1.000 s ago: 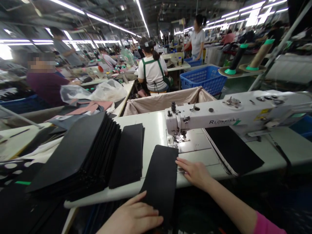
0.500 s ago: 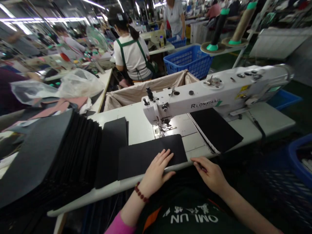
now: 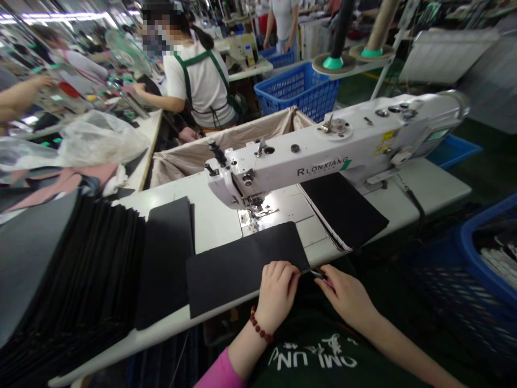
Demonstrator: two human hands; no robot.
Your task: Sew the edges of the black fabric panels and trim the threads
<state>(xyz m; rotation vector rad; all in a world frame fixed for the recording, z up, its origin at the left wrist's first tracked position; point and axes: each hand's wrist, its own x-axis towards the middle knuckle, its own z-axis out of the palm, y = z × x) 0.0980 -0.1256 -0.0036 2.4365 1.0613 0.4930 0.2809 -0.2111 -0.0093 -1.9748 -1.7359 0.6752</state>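
While left hand (image 3: 278, 292) pinches black panel (image 3: 242, 267) at its near corner — length running leftward — right hand (image 3: 346, 295), just beyond, grips small metal tool (image 3: 316, 274).

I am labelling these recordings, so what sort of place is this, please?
Probably a sewing factory: there is a sewing machine, a stack of dark pieces, and thread spools behind the machine.
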